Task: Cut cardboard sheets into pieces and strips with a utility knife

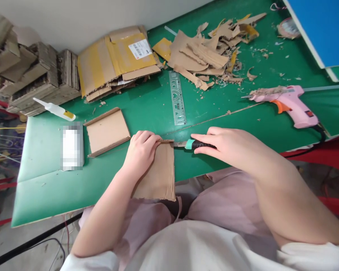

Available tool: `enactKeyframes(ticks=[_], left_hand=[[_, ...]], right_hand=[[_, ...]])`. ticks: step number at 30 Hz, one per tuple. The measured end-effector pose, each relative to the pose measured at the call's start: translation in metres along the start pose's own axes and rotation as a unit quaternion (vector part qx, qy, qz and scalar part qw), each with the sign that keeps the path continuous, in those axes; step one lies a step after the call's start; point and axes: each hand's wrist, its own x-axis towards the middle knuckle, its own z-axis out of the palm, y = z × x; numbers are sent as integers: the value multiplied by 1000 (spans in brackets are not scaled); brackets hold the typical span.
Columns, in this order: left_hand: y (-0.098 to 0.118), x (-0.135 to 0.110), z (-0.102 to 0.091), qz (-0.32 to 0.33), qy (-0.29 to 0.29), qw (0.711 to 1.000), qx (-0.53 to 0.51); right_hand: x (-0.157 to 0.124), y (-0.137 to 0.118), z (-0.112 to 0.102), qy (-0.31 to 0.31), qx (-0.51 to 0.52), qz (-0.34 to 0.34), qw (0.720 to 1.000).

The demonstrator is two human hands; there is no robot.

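Observation:
My left hand [144, 147] presses on the upper part of a brown cardboard piece [159, 175], its fingers bent over the top edge. The cardboard lies at the table's front and its lower edge juts out over my lap. In my right hand [214, 142] is a utility knife [196, 144] with a black and teal handle, fingers wrapped round it. Its blade points left and meets the cardboard's top right corner; whether it is inside the board I cannot tell. A shallow cardboard tray [109, 130] with folded edges lies left of my left hand.
A clear ruler [177, 99] lies beyond my hands. Torn cardboard scraps [206, 52] and flattened taped cardboard [115, 56] are at the back. At right rests a pink glue gun [293, 103]; at left, a blurred-out white object [72, 146], a small bottle [55, 109] and stacked cardboard [36, 71].

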Motion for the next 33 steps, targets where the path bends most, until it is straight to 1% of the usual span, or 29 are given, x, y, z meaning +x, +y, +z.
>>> enactKeyframes(ticks=[4,7,10,12,15,17,19,23,27,33], left_hand=[[0,0,1,-2,-3,1000,-5],[-1,0,1,3,1,1000,-5],[-4,-1,-1,12,-10,1000,-4],[-7,-2,-4,-13,-16,1000,5],[-10,-2,-11,-101,-13,994,28],[-11,-3,-16,-145,-20,989,16],[-12,-3,-20,-162,-35,986,-13],[-13,-4,-27,-157,-70,981,-93],[-15,-6,-29,-139,-99,970,-176],[-14,-4,-26,-136,-107,964,-201]], right_hand=[[-1,2,-1,-21,11,8,1000],[-2,5,-2,-21,-1,14,1000],[-7,11,-8,-14,-8,13,1000],[-10,14,-13,6,15,1,1000],[-12,13,-21,47,36,-16,998],[-11,7,-23,59,19,-32,998],[-7,-2,-23,58,-9,-60,996],[2,-24,-22,53,-68,-108,990],[10,-43,-26,43,-113,-151,981],[24,-63,-37,-23,-139,-178,974]])
